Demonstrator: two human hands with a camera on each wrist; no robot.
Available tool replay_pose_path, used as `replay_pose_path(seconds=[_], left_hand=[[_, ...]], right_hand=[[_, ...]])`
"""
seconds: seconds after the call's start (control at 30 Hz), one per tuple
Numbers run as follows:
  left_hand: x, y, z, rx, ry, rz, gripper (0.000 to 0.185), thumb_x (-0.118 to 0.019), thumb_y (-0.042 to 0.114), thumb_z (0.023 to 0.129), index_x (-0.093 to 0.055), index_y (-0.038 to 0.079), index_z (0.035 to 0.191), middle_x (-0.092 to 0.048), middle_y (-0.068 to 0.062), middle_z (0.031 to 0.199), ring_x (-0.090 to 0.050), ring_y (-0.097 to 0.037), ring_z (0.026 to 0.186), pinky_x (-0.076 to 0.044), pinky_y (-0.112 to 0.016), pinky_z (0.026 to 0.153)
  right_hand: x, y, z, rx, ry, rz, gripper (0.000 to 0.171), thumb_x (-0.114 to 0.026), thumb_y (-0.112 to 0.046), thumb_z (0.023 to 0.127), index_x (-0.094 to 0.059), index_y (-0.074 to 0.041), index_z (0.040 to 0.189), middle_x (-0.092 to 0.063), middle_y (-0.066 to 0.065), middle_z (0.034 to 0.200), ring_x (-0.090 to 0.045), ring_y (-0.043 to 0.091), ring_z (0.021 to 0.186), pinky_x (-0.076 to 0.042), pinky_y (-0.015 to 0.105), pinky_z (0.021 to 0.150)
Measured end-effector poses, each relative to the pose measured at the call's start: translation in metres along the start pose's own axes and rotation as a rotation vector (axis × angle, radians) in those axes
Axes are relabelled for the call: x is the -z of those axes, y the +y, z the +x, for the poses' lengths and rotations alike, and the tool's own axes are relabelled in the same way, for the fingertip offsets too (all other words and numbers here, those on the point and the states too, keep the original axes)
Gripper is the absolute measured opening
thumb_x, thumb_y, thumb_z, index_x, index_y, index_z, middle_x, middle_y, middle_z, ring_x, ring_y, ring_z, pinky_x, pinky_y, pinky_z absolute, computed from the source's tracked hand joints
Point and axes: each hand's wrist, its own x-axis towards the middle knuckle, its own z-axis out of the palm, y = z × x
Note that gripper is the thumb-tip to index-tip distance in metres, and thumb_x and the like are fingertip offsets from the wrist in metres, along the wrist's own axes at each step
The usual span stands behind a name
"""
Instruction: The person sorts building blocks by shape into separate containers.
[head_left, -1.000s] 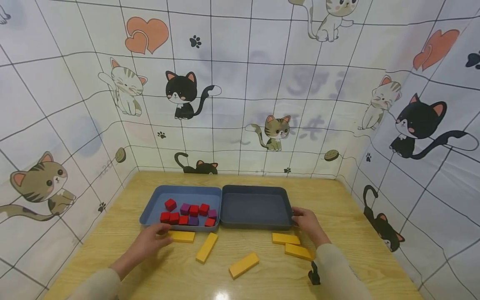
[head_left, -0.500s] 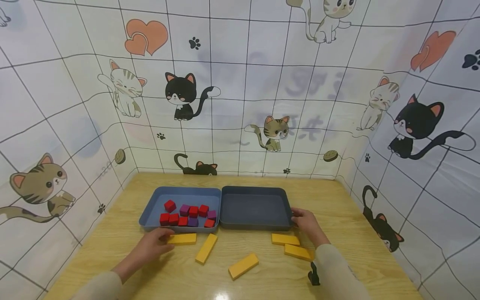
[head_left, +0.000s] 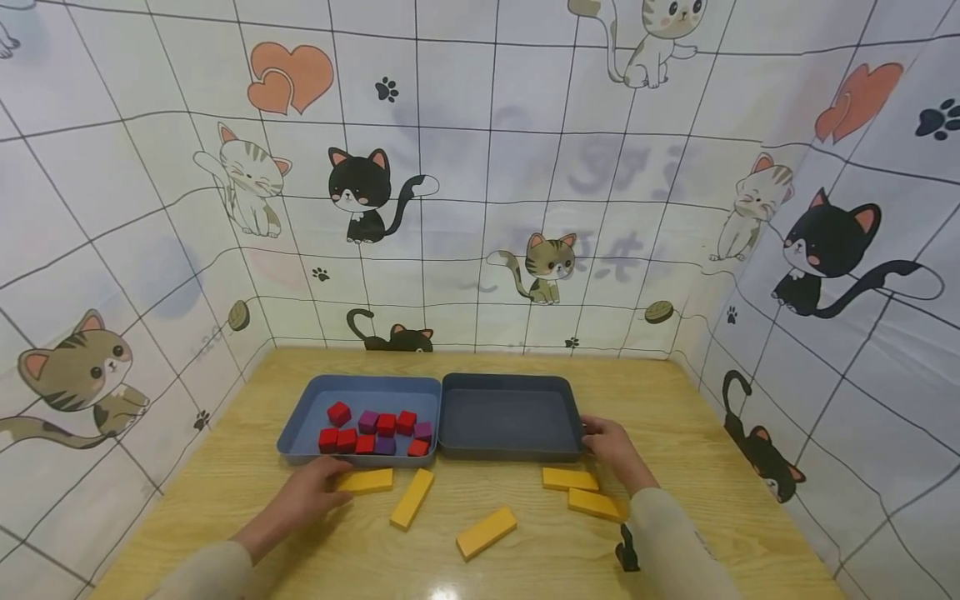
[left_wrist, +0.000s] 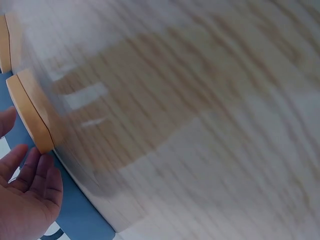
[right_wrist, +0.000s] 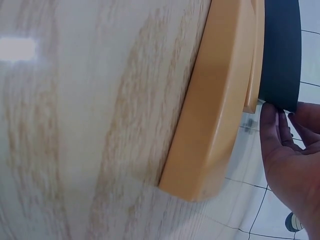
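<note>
My left hand (head_left: 322, 487) lies on the table with its fingers straight, the tips against the left end of a yellow block (head_left: 367, 481). The left wrist view is blurred; it shows the relaxed left hand (left_wrist: 25, 195) beside that yellow block (left_wrist: 30, 112). My right hand (head_left: 600, 437) rests at the right front corner of the dark blue tray (head_left: 510, 412), fingertips touching its rim. In the right wrist view the right hand (right_wrist: 287, 150) reaches the dark tray (right_wrist: 282, 50) past a yellow block (right_wrist: 220, 110).
A light blue tray (head_left: 296, 425) holds several red cubes (head_left: 339, 413) and purple cubes (head_left: 369, 420). Other yellow blocks lie on the wooden table: a second block (head_left: 412, 498), a third (head_left: 487, 532), and a pair (head_left: 570, 479) by my right forearm. Cat-print walls enclose the table.
My left hand slid back from the light blue tray's front rim to the left end of the yellow block. The right hand stayed at the dark tray's corner.
</note>
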Motion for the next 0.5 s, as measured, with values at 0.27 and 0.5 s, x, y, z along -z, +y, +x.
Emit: replay_pose_path(seconds=[0.27, 0.5], left_hand=[[-0.004, 0.003, 0.004, -0.003, -0.02, 0.032, 0.039, -0.085, 0.01, 0.074, -0.072, 0.003, 0.109, -0.059, 0.002, 0.089, -0.051, -0.014, 0.08, -0.051, -0.038, 0.077], [-0.011, -0.004, 0.005, -0.079, -0.014, 0.061, 0.035, -0.084, 0.008, 0.072, -0.074, 0.004, 0.105, -0.058, 0.003, 0.088, -0.049, -0.012, 0.076, -0.048, -0.033, 0.071]], right_hand=[[0.0, 0.001, 0.002, 0.006, -0.001, 0.007, 0.047, -0.045, 0.01, 0.096, -0.042, 0.013, 0.143, -0.05, 0.035, 0.134, -0.053, 0.044, 0.121, -0.046, 0.051, 0.1], [0.001, 0.003, 0.003, 0.004, -0.018, -0.003, 0.047, -0.045, 0.009, 0.097, -0.04, 0.013, 0.143, -0.047, 0.036, 0.136, -0.051, 0.045, 0.123, -0.045, 0.052, 0.101]])
